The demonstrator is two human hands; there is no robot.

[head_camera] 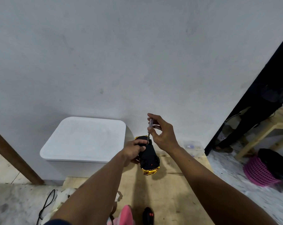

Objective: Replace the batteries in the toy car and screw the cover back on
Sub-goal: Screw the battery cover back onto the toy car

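You hold the toy car (149, 157) belly-up above the far part of the wooden table (178, 192), just right of the white lidded bin (84, 137). Its black underside faces you and its gold nose points toward the near edge. Your left hand (132, 149) wraps the far left flank of the car, thumb lying across the underside. Your right hand (163, 133) pinches the clear handle of a slim screwdriver (149, 127) between thumb and fingertips. The shaft stands nearly upright, with its tip down on the far end of the underside.

The car looks like a light, hollow plastic shell: stiff, but its glossy gold body is likely slippery and prone to scuffing. Grip it by the flanks, as you do now, and keep off the wheels, which would probably roll under your fingers. The screw is likely tiny and easily stripped, so press straight down the shaft and turn gently. I cannot tell whether the cover is seated or where the batteries are.

No brand or writing is readable on the car or the screwdriver. A clear box (192, 146) at the table's far right carries a purple mark, too blurred to read. The black remote (148, 215) at the near edge shows only red buttons.
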